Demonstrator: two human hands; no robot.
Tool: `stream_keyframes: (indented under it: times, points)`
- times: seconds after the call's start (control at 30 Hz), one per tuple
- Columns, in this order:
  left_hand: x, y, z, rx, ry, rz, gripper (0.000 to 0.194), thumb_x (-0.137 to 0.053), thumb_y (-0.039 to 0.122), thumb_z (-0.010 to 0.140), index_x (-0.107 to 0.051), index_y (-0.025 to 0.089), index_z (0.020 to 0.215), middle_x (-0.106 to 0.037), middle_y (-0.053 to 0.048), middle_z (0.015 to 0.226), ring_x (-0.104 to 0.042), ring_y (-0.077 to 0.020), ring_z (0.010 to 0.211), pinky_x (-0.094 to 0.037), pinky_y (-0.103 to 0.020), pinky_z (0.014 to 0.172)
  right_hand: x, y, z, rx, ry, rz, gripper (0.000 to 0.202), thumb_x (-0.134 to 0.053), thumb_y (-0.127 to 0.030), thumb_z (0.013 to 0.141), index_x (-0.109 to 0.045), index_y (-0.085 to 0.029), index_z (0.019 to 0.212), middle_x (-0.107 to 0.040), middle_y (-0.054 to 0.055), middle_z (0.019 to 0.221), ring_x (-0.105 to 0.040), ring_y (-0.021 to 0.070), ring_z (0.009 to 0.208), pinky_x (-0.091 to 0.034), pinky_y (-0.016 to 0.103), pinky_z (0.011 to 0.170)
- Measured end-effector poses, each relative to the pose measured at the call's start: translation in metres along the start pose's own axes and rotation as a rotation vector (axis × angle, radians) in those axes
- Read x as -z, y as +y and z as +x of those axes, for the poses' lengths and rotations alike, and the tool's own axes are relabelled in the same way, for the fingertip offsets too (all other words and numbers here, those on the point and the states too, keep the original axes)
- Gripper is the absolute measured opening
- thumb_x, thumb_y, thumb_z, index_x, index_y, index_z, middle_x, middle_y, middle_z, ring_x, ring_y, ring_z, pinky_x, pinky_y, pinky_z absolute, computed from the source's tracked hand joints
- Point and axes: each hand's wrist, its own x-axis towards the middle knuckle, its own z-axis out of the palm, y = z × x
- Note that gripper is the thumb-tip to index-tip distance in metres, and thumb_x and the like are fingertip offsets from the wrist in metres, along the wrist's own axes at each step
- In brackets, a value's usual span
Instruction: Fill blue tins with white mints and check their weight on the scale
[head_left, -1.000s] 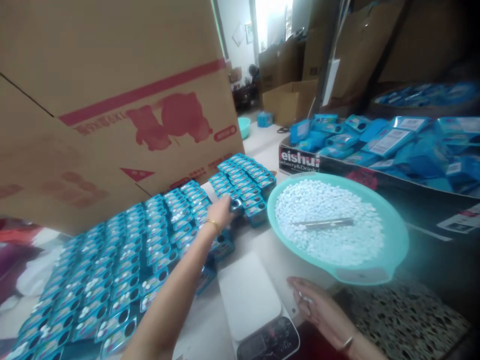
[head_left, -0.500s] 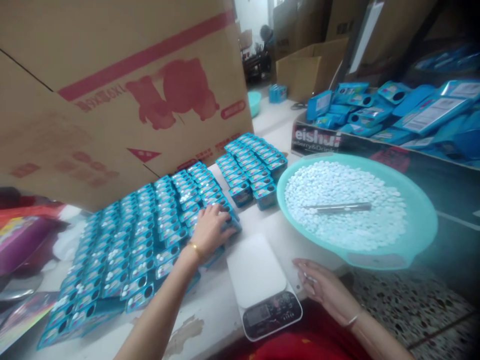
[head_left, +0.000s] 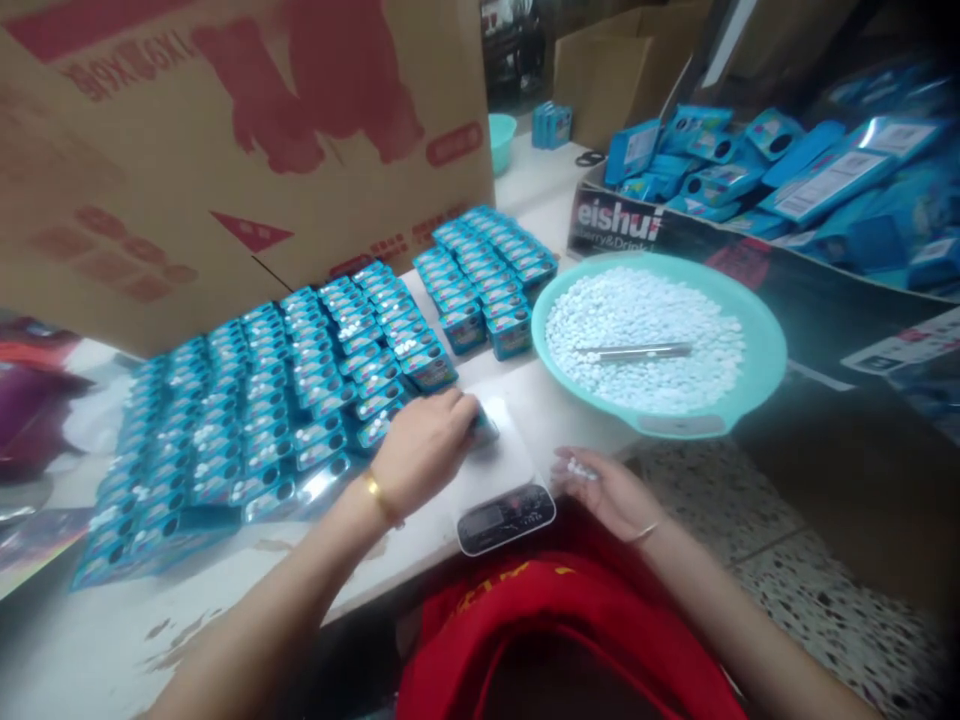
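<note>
My left hand (head_left: 427, 440) is closed on a small blue box (head_left: 484, 428) over the white plate of a digital scale (head_left: 506, 520). Palm up, my right hand (head_left: 600, 488) cups some white tablets (head_left: 582, 469) beside the scale, its fingers curled. Behind it stands a turquoise basin (head_left: 765, 345) of white tablets with a metal tool (head_left: 637, 352) lying on them. Rows of blue boxes (head_left: 262, 400) cover the table to the left, some with white tablets on top.
A large cardboard box (head_left: 262, 200) stands behind the rows. At the right, a dark carton (head_left: 675, 235) holds a heap of blue boxes. Farther back are scissors (head_left: 590, 159), a small turquoise bowl (head_left: 501, 145) and an open cardboard box (head_left: 600, 85).
My left hand has moved from the rows to the scale with a blue box. My right hand has turned, and tablets now show in its palm. The view has tilted downward.
</note>
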Motion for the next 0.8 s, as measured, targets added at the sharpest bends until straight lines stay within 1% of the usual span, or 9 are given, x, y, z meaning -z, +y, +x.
stream_keyframes:
  times: [0.1, 0.2, 0.27, 0.33, 0.4, 0.47, 0.57, 0.7, 0.8]
  points:
    - [-0.02, 0.012, 0.002, 0.013, -0.06, -0.017, 0.012, -0.053, 0.026, 0.088, -0.052, 0.018, 0.097, -0.064, -0.006, 0.089, -0.061, -0.0204, 0.08, -0.042, -0.031, 0.066, 0.0, -0.001, -0.012, -0.039, -0.011, 0.029, 0.009, -0.063, -0.016, 0.081, -0.069, -0.01, 0.085, -0.072, 0.01, 0.075, -0.07, 0.0151, 0.068, -0.057, 0.021, 0.061]
    - [-0.029, 0.014, 0.001, 0.021, -0.012, -0.068, 0.022, -0.054, 0.029, 0.088, -0.051, 0.017, 0.105, -0.066, -0.008, 0.095, -0.062, -0.0228, 0.087, -0.045, -0.034, 0.072, -0.001, -0.002, -0.024, -0.079, -0.014, 0.062, 0.012, -0.057, -0.014, 0.085, -0.068, -0.011, 0.088, -0.073, 0.011, 0.079, -0.071, 0.0151, 0.073, -0.058, 0.021, 0.067]
    - [-0.024, 0.012, -0.006, -0.007, 0.093, -0.123, 0.033, -0.058, 0.035, 0.086, -0.05, 0.018, 0.114, -0.065, -0.011, 0.107, -0.06, -0.0251, 0.1, -0.046, -0.037, 0.081, -0.002, -0.004, -0.032, -0.093, -0.013, 0.085, 0.013, -0.055, -0.013, 0.087, -0.068, -0.011, 0.09, -0.074, 0.011, 0.082, -0.072, 0.0155, 0.077, -0.059, 0.021, 0.07]
    - [-0.016, 0.009, -0.018, 0.015, 0.236, -0.215, 0.036, -0.06, 0.038, 0.086, -0.051, 0.019, 0.115, -0.064, -0.011, 0.112, -0.06, -0.0243, 0.103, -0.047, -0.038, 0.085, -0.003, -0.005, -0.038, -0.103, -0.009, 0.107, 0.015, -0.053, -0.012, 0.087, -0.067, -0.011, 0.092, -0.074, 0.012, 0.085, -0.072, 0.0165, 0.081, -0.06, 0.022, 0.072]
    - [-0.009, 0.006, -0.034, 0.129, 0.404, -0.326, 0.027, -0.059, 0.037, 0.087, -0.055, 0.02, 0.107, -0.066, -0.007, 0.102, -0.062, -0.0193, 0.092, -0.049, -0.034, 0.082, -0.004, -0.007, -0.044, -0.115, 0.008, 0.129, 0.016, -0.051, -0.012, 0.089, -0.067, -0.01, 0.092, -0.074, 0.013, 0.087, -0.072, 0.0171, 0.083, -0.06, 0.022, 0.073]
    - [-0.01, 0.001, -0.051, 0.282, 0.571, -0.414, 0.019, -0.059, 0.034, 0.087, -0.058, 0.02, 0.101, -0.066, -0.003, 0.092, -0.062, -0.0144, 0.082, -0.05, -0.029, 0.077, -0.005, -0.007, -0.047, -0.12, 0.033, 0.147, 0.018, -0.049, -0.012, 0.09, -0.067, -0.011, 0.091, -0.074, 0.013, 0.087, -0.072, 0.0171, 0.085, -0.06, 0.022, 0.073]
    - [-0.027, -0.01, -0.072, 0.468, 0.72, -0.526, 0.02, -0.06, 0.034, 0.087, -0.058, 0.021, 0.102, -0.064, -0.001, 0.089, -0.061, -0.0116, 0.078, -0.05, -0.026, 0.075, -0.006, -0.008, -0.05, -0.109, 0.055, 0.157, 0.02, -0.047, -0.013, 0.091, -0.066, -0.01, 0.091, -0.074, 0.014, 0.086, -0.072, 0.017, 0.085, -0.06, 0.023, 0.075]
    - [-0.058, -0.019, -0.089, 0.578, 0.712, -0.68, 0.027, -0.061, 0.038, 0.085, -0.059, 0.02, 0.105, -0.063, -0.001, 0.089, -0.062, -0.0122, 0.079, -0.052, -0.027, 0.075, -0.009, -0.008, -0.051, -0.103, 0.066, 0.155, 0.021, -0.046, -0.013, 0.091, -0.066, -0.01, 0.091, -0.073, 0.014, 0.086, -0.072, 0.0178, 0.085, -0.06, 0.024, 0.077]
    - [-0.071, -0.019, -0.091, 0.582, 0.69, -0.747, 0.028, -0.064, 0.037, 0.083, -0.06, 0.02, 0.104, -0.064, -0.002, 0.089, -0.063, -0.0123, 0.08, -0.052, -0.026, 0.075, -0.013, -0.009, -0.051, -0.098, 0.073, 0.142, 0.023, -0.043, -0.013, 0.092, -0.066, -0.01, 0.091, -0.074, 0.014, 0.086, -0.072, 0.0178, 0.086, -0.06, 0.024, 0.078]
